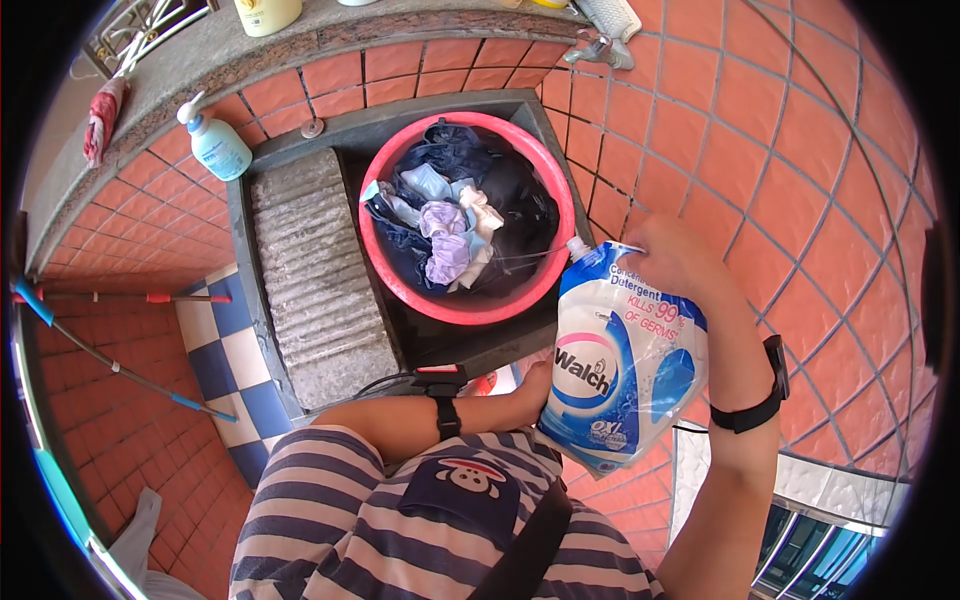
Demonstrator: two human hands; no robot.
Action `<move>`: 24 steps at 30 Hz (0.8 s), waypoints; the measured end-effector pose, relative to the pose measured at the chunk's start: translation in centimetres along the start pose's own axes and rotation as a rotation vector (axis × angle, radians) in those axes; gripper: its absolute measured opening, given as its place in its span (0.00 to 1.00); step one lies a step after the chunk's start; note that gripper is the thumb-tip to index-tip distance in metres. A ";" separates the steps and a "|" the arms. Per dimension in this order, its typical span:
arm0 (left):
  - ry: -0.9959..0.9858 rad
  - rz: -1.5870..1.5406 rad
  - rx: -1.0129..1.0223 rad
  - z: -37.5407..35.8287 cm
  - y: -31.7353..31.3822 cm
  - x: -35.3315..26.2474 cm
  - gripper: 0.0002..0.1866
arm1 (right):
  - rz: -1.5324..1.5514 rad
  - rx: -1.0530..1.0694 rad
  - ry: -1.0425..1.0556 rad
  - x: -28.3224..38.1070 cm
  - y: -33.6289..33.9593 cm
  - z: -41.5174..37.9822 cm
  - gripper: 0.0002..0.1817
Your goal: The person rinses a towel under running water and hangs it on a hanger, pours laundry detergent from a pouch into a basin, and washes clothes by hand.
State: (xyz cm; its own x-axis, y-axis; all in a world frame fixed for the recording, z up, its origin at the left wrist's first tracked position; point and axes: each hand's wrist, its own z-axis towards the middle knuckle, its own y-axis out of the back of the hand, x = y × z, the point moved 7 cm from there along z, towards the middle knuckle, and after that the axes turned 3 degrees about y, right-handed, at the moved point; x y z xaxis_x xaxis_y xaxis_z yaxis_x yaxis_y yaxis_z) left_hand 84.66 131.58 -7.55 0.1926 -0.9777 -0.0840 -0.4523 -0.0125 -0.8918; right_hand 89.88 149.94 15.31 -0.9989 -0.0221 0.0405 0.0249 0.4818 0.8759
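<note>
A blue and white Walch detergent pouch (pixel 590 400) is tilted beside a pink tub (pixel 372 240), its uncapped white spout towards the tub. From the spout a thin stream runs out over the clothes (pixel 445 230), a heap of dark, lilac and pale pieces in dark water. My right hand (pixel 665 255) grips the pouch by its upper corner. Lower down, my left hand (pixel 532 392) holds the pouch's left edge, with its fingers partly hidden behind it.
The tub stands in a stone sink (pixel 545 125) next to a ridged washboard (pixel 305 270). A pump bottle (pixel 217 148) sits on the sink's back left corner. Behind runs a ledge with a yellowish bottle (pixel 267 14); a tap (pixel 603 53) juts from the tiled wall.
</note>
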 end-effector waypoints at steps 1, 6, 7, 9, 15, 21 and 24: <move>0.004 0.007 0.003 0.4 0.4 0.3 0.22 | 0.004 0.027 -0.019 -0.2 -0.1 -0.4 0.12; -0.123 0.213 -0.322 -1.8 1.5 -2.2 0.29 | 0.094 -0.146 0.001 0.5 1.3 -4.4 0.11; -0.123 0.218 -0.318 -1.7 1.7 -2.4 0.29 | 0.184 -0.172 -0.064 0.4 1.5 -5.5 0.10; -0.192 0.222 -0.410 -1.9 3.1 -3.2 0.30 | 0.239 -0.176 -0.122 0.2 1.1 -7.6 0.09; -0.422 0.138 -0.420 -2.2 6.9 -5.4 0.29 | 0.387 -0.280 -0.066 1.0 -1.2 -13.0 0.07; -0.651 0.306 -0.560 -8.7 6.2 -8.9 0.29 | 0.422 -0.390 -0.098 1.3 -4.0 -16.0 0.05; -0.930 0.490 -0.322 -12.5 0.9 -11.9 0.21 | 0.394 -0.444 -0.085 1.3 -5.8 -16.6 0.04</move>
State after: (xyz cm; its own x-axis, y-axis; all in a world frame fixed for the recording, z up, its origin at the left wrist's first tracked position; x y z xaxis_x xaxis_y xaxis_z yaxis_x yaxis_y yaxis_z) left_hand 71.06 140.54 -1.78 0.4499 -0.3534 -0.8202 -0.8389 0.1478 -0.5239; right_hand 89.10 132.54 18.30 -0.9103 0.1628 0.3806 0.3897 0.0268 0.9206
